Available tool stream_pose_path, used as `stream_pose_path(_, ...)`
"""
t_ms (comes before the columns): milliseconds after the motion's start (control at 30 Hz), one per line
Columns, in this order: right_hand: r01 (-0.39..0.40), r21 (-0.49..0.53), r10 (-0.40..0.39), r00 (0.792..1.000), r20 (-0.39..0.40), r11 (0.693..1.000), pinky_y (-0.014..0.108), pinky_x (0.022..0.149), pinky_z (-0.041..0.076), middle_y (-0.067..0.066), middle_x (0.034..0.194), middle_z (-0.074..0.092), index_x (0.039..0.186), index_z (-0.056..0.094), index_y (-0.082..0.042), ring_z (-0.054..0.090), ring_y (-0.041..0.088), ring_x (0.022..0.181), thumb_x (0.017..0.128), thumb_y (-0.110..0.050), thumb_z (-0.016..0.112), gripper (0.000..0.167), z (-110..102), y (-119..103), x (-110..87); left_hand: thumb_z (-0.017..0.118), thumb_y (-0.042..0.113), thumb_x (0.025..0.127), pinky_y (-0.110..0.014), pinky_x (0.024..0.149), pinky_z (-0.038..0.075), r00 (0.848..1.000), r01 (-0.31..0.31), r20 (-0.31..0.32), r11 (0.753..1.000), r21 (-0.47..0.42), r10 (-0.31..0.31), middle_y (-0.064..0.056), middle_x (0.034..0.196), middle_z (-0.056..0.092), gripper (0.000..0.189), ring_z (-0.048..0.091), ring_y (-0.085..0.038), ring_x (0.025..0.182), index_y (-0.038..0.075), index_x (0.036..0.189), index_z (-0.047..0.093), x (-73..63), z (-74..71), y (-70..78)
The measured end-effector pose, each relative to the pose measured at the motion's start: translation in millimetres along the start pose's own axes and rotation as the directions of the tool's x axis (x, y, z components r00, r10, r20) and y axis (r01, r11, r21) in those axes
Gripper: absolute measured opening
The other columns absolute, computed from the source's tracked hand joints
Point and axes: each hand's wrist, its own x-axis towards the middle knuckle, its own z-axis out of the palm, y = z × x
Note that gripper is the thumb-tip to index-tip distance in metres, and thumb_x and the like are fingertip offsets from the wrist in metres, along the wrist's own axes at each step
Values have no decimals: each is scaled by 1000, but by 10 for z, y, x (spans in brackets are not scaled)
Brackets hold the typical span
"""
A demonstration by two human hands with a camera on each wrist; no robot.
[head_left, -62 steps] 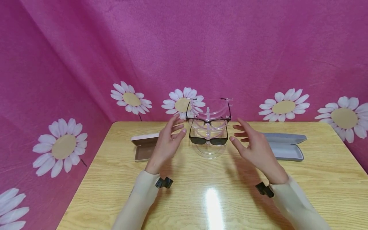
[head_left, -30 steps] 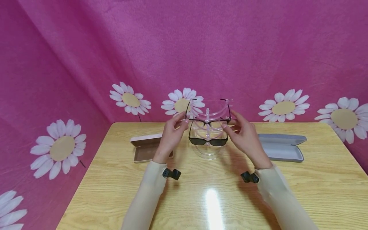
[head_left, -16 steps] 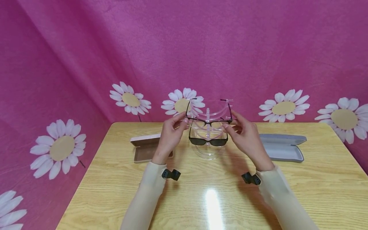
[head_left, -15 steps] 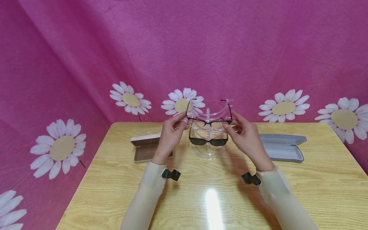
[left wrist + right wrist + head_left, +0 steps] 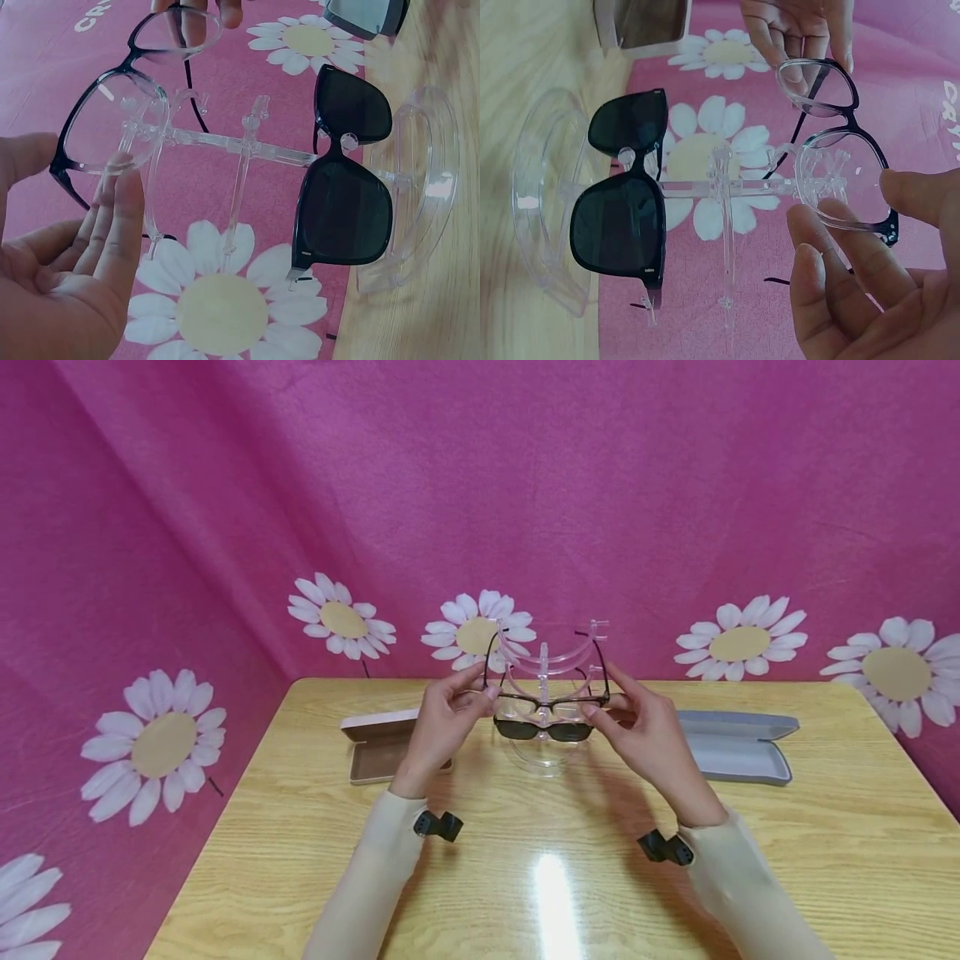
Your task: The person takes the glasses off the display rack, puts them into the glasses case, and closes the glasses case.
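Clear-lens eyeglasses (image 5: 552, 702) with a dark upper rim are pinched at both ends of their front, off the upper part of a clear display stand (image 5: 543, 664). My left hand (image 5: 448, 718) grips the left hinge corner between thumb and fingers. At the opposite corner, my right hand (image 5: 637, 731) pinches the frame the same way. The temples point back toward the stand. Below them, dark sunglasses (image 5: 345, 172) rest on the stand's lower tier. In the right wrist view the eyeglasses (image 5: 847, 139) stand apart from the sunglasses (image 5: 622, 210).
A brown-lined glasses case (image 5: 378, 760) lies with its lid up left of the stand, partly behind the left hand. On the right sits a grey-blue case (image 5: 738, 752), also with its lid up. A pink daisy-print cloth (image 5: 600, 510) hangs behind the wooden table (image 5: 480, 877).
Both hands came in from the sides and took hold of the eyeglasses. The eyeglasses have since moved toward me and lower in the head view, away from their upper tier.
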Motion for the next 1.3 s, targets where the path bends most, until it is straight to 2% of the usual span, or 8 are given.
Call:
stream_pose_path(100,-6,37,5,1000,21,999,13,74,51,13,92,82,159,41,-4,73,3,83,98,-21,74,71,-20,-14,-36,67,13,101,-32,97,59,999,5,49,1000,1,-5,-24,121,69,57,77,-39,102,2,154,49,-29,-21,6)
stream_pose_path(200,-18,54,15,999,44,998,15,73,53,14,90,81,160,39,-5,78,11,86,99,-19,73,72,-40,-33,-67,68,14,101,-29,96,56,996,10,94,1000,5,-10,-22,121,69,60,77,-37,103,6,157,46,-67,-43,19)
stream_pose_path(400,-37,33,33,995,92,999,17,77,56,11,92,82,163,35,-10,80,20,90,98,-21,74,76,-75,-42,-142,70,11,99,-25,93,60,982,64,180,998,-18,-60,-23,122,69,69,79,-13,95,8,161,39,-148,-98,35)
stream_pose_path(533,-21,18,18,993,118,1000,22,74,58,10,96,83,163,34,-9,79,16,86,97,-19,76,79,-107,-39,-205,72,9,98,-20,70,54,963,117,245,993,-7,-111,-21,123,70,76,79,-24,104,8,163,33,-220,-143,60)
stream_pose_path(667,4,16,-7,990,143,1000,24,70,58,10,98,83,162,35,-5,79,15,83,95,-19,78,80,-136,-36,-286,74,11,96,-25,80,56,948,131,285,990,43,-138,-20,124,71,80,77,-31,111,11,164,32,-296,-166,86)
stream_pose_path(767,22,22,-25,988,154,1000,23,68,56,8,97,83,161,36,-3,78,12,81,94,-17,78,80,-149,-32,-360,76,13,96,-30,89,60,945,120,298,991,65,-134,-19,121,72,81,78,-25,108,13,164,32,-361,-166,101)
stream_pose_path(1033,111,39,-115,983,143,993,21,70,54,0,95,83,159,41,-2,75,4,77,91,-10,80,79,-119,2,-624,81,11,91,-30,84,64,965,98,242,995,24,-101,-17,111,74,84,79,-12,93,11,162,37,-660,-114,81)
stream_pose_path(1300,160,15,-161,977,141,987,20,71,55,0,91,83,156,44,1,72,-3,76,87,-4,83,79,-124,120,-800,82,10,90,-28,86,64,969,76,237,997,2,-75,-22,111,74,83,78,-8,91,7,161,38,-838,-7,1)
